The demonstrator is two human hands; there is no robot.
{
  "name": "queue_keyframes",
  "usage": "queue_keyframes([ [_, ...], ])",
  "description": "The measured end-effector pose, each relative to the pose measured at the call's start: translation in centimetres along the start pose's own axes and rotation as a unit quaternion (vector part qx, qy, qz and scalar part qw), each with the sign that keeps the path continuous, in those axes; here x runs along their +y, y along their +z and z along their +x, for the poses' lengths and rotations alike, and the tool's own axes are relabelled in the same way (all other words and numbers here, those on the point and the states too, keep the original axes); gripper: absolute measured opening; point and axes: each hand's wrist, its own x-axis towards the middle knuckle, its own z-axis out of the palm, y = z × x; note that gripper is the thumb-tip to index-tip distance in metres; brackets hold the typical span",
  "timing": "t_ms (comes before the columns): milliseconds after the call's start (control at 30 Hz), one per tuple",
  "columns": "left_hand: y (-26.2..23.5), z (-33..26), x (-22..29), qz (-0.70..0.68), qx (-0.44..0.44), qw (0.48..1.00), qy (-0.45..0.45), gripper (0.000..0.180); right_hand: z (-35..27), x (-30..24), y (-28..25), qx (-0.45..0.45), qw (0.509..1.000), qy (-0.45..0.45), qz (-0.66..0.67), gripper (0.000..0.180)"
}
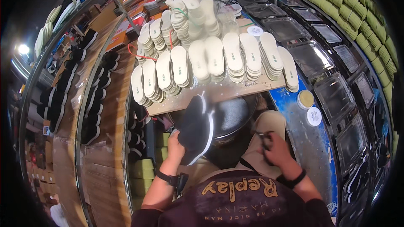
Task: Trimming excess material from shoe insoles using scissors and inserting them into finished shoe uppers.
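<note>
My left hand [176, 146] grips a black shoe [194, 131] with a white sole edge by its side. The shoe is tilted up over my lap and slightly blurred. My right hand [277, 150], over my right thigh, is closed round a small dark tool [265, 136] whose kind I cannot make out. Beyond the shoe, stacks of cream insoles [253, 54] stand in rows on a wooden board [227, 92]. Right behind the shoe is a round black container [233, 115], partly hidden by it.
Black shoes line the racks [80, 151] at left. A blue bench [309, 138] at right holds round tins [313, 116]. Farther right are metal trays [311, 56] on a conveyor or rack, and stacked green shoe lasts or similar pieces [349, 14].
</note>
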Motion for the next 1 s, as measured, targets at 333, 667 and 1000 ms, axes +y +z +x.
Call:
queue_keyframes([
  [333,-4.7,-3.8,-2.8,0.28,0.032,0.957,0.073,0.021,4.1,-7.2,3.5,-0.21,0.954,-0.152,-0.152,0.06],
  [667,-5.1,-5.4,-2.6,0.218,-0.054,0.967,0.118,0.019,4.1,-6.9,4.7,-0.206,0.964,-0.108,-0.128,0.061],
  [1000,-5.8,-5.1,-3.0,0.215,-0.09,0.962,0.143,0.014,3.8,-6.1,5.3,-0.231,0.958,-0.107,-0.129,0.063],
])
